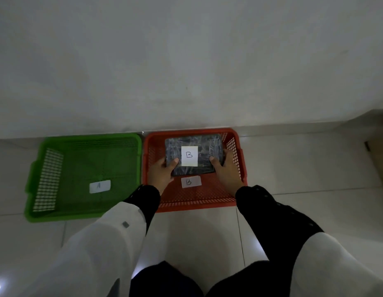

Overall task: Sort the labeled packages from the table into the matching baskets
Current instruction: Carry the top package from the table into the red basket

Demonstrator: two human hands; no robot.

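Observation:
A dark plastic-wrapped package [209,146] with a white label marked B is held over the red basket [199,202], inside its walls. My left hand [161,173] grips its near left corner and my right hand [225,170] grips its near right side. A white tag marked B [191,182] lies on the red basket's floor just below the package. To the left stands a green basket [45,174] with a white tag marked A [100,186]; nothing else is in it.
Both baskets sit side by side on a pale tiled floor [293,163] against a white wall [186,61]. My knees in dark trousers fill the bottom of the view. A step or ledge edge shows at the far right.

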